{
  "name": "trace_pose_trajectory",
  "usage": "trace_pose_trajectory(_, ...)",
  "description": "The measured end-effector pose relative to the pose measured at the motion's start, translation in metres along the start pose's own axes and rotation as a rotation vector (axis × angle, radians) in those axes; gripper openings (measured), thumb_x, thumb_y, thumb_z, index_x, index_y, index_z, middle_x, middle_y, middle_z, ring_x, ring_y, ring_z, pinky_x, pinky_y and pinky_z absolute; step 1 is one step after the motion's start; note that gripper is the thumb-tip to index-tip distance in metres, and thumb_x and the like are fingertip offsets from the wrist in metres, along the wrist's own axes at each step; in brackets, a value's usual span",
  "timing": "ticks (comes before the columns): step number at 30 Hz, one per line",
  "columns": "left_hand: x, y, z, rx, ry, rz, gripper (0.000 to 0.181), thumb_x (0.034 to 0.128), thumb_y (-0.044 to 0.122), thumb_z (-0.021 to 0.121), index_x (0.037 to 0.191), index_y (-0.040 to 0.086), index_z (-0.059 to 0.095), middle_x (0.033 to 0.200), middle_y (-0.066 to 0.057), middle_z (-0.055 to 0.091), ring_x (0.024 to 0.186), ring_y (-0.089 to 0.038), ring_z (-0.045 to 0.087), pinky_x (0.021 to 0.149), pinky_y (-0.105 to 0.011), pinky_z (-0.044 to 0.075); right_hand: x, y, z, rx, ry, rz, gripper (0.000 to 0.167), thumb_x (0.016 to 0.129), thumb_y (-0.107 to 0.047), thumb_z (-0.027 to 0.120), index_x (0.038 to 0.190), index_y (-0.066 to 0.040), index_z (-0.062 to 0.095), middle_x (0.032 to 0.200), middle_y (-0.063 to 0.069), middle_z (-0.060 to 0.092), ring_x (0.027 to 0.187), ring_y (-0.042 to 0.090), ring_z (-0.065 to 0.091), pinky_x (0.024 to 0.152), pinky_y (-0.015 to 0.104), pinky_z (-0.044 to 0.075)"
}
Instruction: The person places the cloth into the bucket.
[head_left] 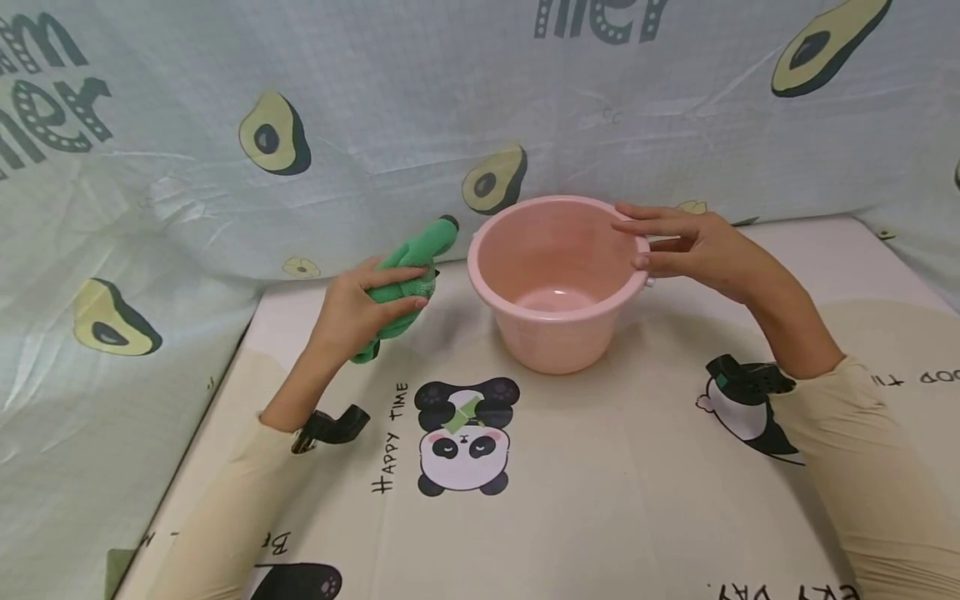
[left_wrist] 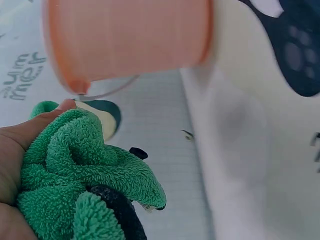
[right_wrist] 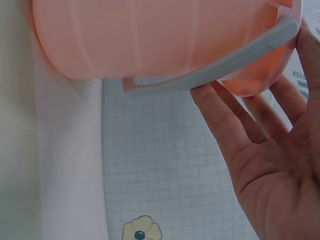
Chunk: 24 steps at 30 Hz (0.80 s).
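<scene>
In the head view a pink plastic bucket point(head_left: 558, 337) stands upright near the back of the table, its inside bare. My right hand point(head_left: 697, 250) holds the bucket's right rim between thumb and fingers. Along the bucket's far side runs a light grey handle point(right_wrist: 220, 70), which one fingertip touches in the right wrist view. To the left of the bucket, my left hand point(head_left: 352, 308) grips a bunched green terry cloth point(head_left: 408, 292) with dark edging, held above the table and apart from the bucket. Its folds point(left_wrist: 70, 165) fill the lower left wrist view.
The table cover point(head_left: 585, 492) is pale, with printed pandas point(head_left: 465, 437) and lettering. Behind and to the left hangs a light sheet point(head_left: 390, 100) with avocado prints, close to the back of the bucket. A dark wrist camera mount point(head_left: 333, 425) sits on each forearm.
</scene>
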<state>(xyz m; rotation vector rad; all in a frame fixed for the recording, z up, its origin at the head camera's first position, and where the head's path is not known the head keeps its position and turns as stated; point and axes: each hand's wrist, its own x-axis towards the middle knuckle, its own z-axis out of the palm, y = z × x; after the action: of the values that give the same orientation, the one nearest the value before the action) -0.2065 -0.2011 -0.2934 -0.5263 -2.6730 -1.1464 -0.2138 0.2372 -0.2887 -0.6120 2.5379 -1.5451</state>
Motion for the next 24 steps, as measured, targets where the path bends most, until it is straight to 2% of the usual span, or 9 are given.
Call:
trace_pose_trajectory(6, 0.003, 0.016, -0.004, -0.032, 0.031, 0.005, 0.039, 0.0820, 0.023, 0.088, 0.120, 0.020, 0.078, 0.127, -0.008, 0.066, 0.111, -0.026, 0.061, 0.084, -0.044, 0.053, 0.000, 0.001, 0.000, -0.001, -0.001, 0.016, 0.049, 0.098, -0.019, 0.071, 0.145, -0.020, 0.059, 0.161, -0.011, 0.040, 0.116, 0.001, 0.062, 0.086, 0.020, 0.056)
trace_pose_trajectory(13, 0.011, 0.033, -0.006, -0.082, 0.051, 0.055, 0.038, 0.0821, 0.020, 0.088, 0.119, 0.017, 0.078, 0.129, -0.009, 0.065, 0.116, -0.027, 0.061, 0.091, -0.048, 0.054, -0.001, 0.000, -0.001, 0.036, -0.002, 0.009, 0.048, 0.098, -0.016, 0.070, 0.144, -0.018, 0.059, 0.160, -0.008, 0.040, 0.115, 0.003, 0.064, 0.086, 0.021, 0.056)
trace_pose_trajectory(24, 0.018, 0.040, -0.003, -0.087, 0.070, 0.088, 0.040, 0.0813, 0.019, 0.088, 0.120, 0.016, 0.078, 0.136, -0.005, 0.062, 0.122, -0.024, 0.059, 0.094, -0.047, 0.054, 0.001, 0.001, 0.000, 0.012, -0.004, 0.018, 0.048, 0.099, -0.019, 0.070, 0.145, -0.021, 0.059, 0.161, -0.010, 0.039, 0.117, 0.003, 0.062, 0.087, 0.020, 0.055)
